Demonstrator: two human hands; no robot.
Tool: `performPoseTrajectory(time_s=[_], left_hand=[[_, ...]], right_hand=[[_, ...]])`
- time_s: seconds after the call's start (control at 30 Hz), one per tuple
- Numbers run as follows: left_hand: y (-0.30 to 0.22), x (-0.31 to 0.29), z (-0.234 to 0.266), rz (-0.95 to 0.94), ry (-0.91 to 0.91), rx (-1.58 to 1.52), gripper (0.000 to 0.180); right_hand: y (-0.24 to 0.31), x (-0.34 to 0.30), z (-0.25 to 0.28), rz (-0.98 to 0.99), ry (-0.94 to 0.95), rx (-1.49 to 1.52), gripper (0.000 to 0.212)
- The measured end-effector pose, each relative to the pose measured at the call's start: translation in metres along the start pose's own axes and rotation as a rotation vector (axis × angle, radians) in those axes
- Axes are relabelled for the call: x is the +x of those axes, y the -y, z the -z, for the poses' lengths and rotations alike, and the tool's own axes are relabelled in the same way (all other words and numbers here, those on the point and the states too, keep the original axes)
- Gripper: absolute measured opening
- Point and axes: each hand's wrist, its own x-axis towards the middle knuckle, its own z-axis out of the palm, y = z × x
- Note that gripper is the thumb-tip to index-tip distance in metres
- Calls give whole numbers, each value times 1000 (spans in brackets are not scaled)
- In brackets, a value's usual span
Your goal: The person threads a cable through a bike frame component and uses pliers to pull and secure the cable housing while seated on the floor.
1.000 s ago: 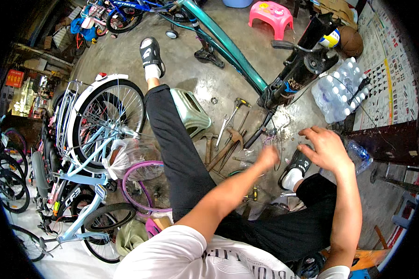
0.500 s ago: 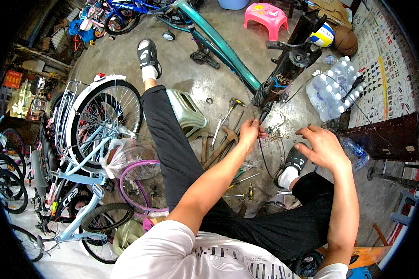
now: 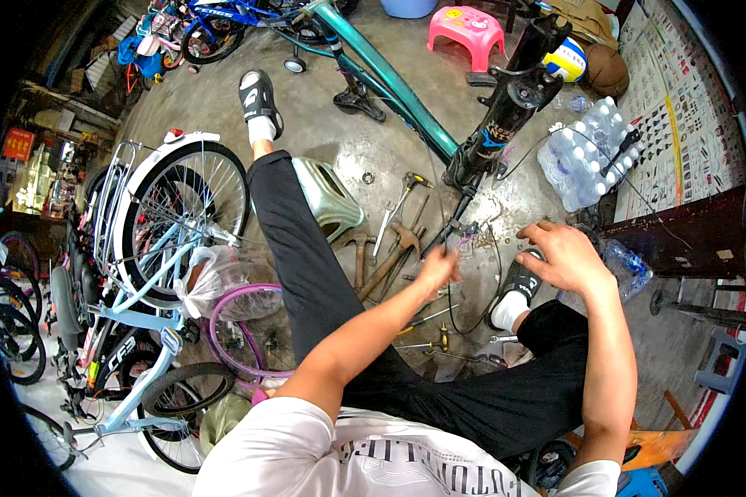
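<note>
I sit on the floor with both legs stretched out. My left hand (image 3: 436, 270) is blurred, its fingers closed on what looks like a thin black cable (image 3: 497, 286) that loops over the floor below the black bike fork (image 3: 506, 112). My right hand (image 3: 560, 253) hovers with fingers spread above my black shoe (image 3: 524, 282) and holds nothing. Hammers (image 3: 387, 253), a wrench (image 3: 399, 203) and screwdrivers (image 3: 429, 320) lie on the concrete between my legs, close to the left hand.
The fork belongs to a teal bike frame (image 3: 389, 79) lying across the floor. A wrapped pack of water bottles (image 3: 584, 153) stands right of it. A green stool (image 3: 330, 197) lies by my left leg, a pink stool (image 3: 464, 25) farther off. Parked bicycles (image 3: 153, 248) crowd the left.
My left hand went from the floor by the shoe up toward the fork's foot, then dropped slightly. The right hand drifted a little left and stayed spread.
</note>
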Motion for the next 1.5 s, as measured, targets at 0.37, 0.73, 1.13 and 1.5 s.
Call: performPoseTrajectory(time_s=[0.37, 0.73, 1.13, 1.5], left_hand=[[97, -37, -47, 290, -31, 286, 39], [-125, -142, 41, -313, -127, -442, 26], [-390, -201, -52, -1481, -113, 202, 22], [-122, -6, -24, -757, 152, 1061, 21]], right_hand=[[0, -4, -7, -5, 33, -18, 36], [15, -6, -7, 217, 180, 167, 57], [3, -14, 44, -124, -585, 80, 24], [-113, 55, 70, -307, -724, 683, 44]])
